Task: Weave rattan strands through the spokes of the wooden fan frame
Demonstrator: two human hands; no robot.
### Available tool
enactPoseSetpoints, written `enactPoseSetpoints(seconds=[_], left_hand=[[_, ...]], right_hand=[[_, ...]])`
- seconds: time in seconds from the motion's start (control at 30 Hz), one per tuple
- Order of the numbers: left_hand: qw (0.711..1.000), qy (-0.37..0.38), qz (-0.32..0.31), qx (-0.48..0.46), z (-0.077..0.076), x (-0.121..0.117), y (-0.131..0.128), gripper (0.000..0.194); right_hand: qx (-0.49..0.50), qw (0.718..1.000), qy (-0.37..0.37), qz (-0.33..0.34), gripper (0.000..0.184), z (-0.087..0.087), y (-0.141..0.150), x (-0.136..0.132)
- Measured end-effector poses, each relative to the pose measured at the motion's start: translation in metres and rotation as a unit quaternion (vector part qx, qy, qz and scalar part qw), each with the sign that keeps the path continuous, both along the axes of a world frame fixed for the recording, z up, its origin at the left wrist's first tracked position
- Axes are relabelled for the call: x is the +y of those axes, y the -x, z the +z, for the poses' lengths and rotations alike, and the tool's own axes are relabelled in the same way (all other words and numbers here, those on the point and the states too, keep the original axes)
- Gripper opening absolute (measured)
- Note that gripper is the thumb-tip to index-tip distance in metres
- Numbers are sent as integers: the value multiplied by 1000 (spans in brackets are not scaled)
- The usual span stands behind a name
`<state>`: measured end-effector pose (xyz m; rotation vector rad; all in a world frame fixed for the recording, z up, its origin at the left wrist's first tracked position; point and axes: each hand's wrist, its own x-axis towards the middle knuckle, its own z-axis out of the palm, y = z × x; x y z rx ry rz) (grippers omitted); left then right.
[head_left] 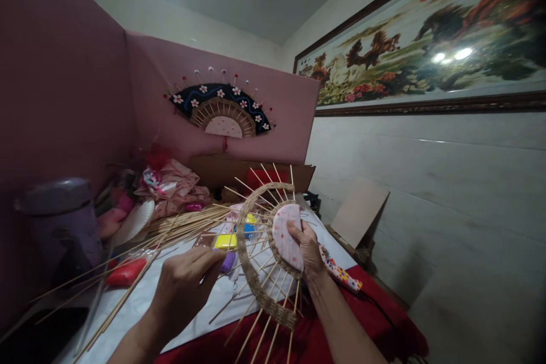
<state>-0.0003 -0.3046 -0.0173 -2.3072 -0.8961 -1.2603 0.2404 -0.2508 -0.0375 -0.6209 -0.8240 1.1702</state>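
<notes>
My right hand [309, 247] grips a half-round fan frame [279, 239] by its pale, red-dotted centre panel, with the thumb on the face. Thin sticks radiate from the panel, and a woven cord band [251, 278] arcs across them; a second, narrower band borders the panel. To the left of the frame, my left hand [190, 281] is closed in a pinch beside the stick tips. What lies between its fingertips is too small to make out. Behind the frame are a yellow packet [225, 241], a blue packet [245, 231] and a purple packet [228, 262].
Loose sticks [183, 223] lie in a bundle at the left. Near them are a red packet [125, 273], a white paper plate [136, 224] and a lilac container [63, 227]. A finished dark fan [222, 108] hangs on the pink panel. A colourful patterned object [341, 273] rests right of my wrist.
</notes>
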Motion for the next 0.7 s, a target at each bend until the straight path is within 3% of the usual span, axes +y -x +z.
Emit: enactPoseSetpoints(seconds=[0.5, 0.7], left_hand=[[999, 32, 14, 14, -1, 1, 0, 13], [992, 126, 25, -16, 9, -8, 5, 20]], right_hand=[[0, 1000, 10, -15, 40, -4, 1, 3], [-2, 999, 25, -20, 43, -6, -3, 6]])
